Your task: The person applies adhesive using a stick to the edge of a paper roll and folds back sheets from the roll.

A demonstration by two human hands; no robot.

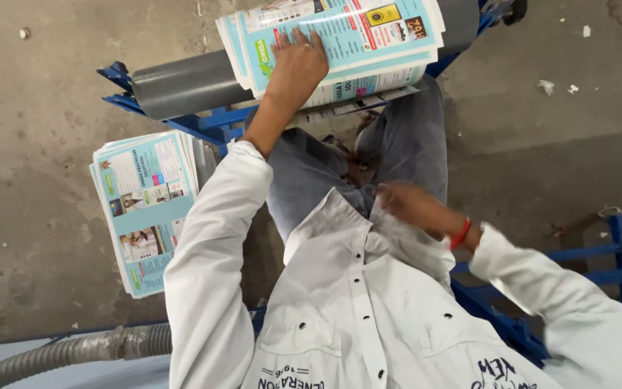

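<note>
Left hand point(298, 63): lying flat, fingers spread, pressing on the printed sheets point(340, 39) so they are staying put, not clamped.
Printed sheets: draping over the grey pipe point(188, 85) at the far middle, which is propping them up; pale blue, glossy, curling.
Right hand point(415, 205): blurring near the white shirt point(354, 302); I cannot tell its grip.
Second stack point(149, 209): lying flat on the floor, left.

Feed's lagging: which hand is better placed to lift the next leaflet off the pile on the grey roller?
Left, probably. The left hand already lies flat on the leaflet pile over the grey roller; the right hand is back near the shirt, blurred.
</note>
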